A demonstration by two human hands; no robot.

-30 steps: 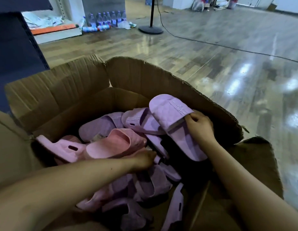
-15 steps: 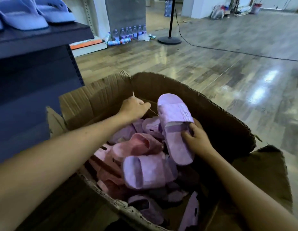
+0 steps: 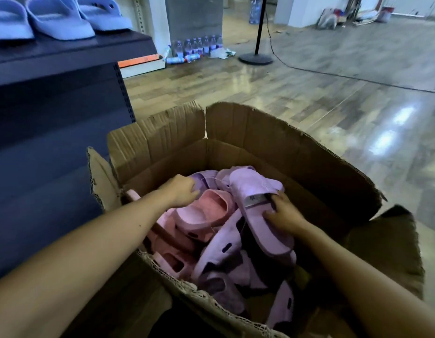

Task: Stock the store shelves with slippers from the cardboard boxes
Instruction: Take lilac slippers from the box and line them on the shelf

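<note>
So the lilac slipper (image 3: 257, 189) is the one that matters here. It sits on top of the pile at the right side of the box (image 3: 296, 152), toe toward the back wall, and the right hand (image 3: 284, 214) grasps it with the fingers tucked in under the strap, right next to a little tag. Compared with half a second ago it's tipped lower and lies more across the heap. The grip is the same, though, so that one looks ready to go.

The real change is the left hand (image 3: 181, 191). A second ago it's buried low in the pile near the pink slipper (image 3: 206, 211), half a second ago it's up by the back wall of the box, and now it's down again on a purple slipper (image 3: 203, 178) at the back, just past the pink one. The fingers bend down over it, but whether they've actually closed on it or are just resting there, can't tell from this angle.

Best guess: the person is hunting for the match to the lilac one, and the pick is only half done, since nothing is clear of the box yet.

The box is still well stocked with pink and purple pairs all jumbled up. The shelf (image 3: 72, 52) is just to the left, with blue slippers (image 3: 58, 18) already lined up on top, so it's a short carry once both hands are loaded.
</note>
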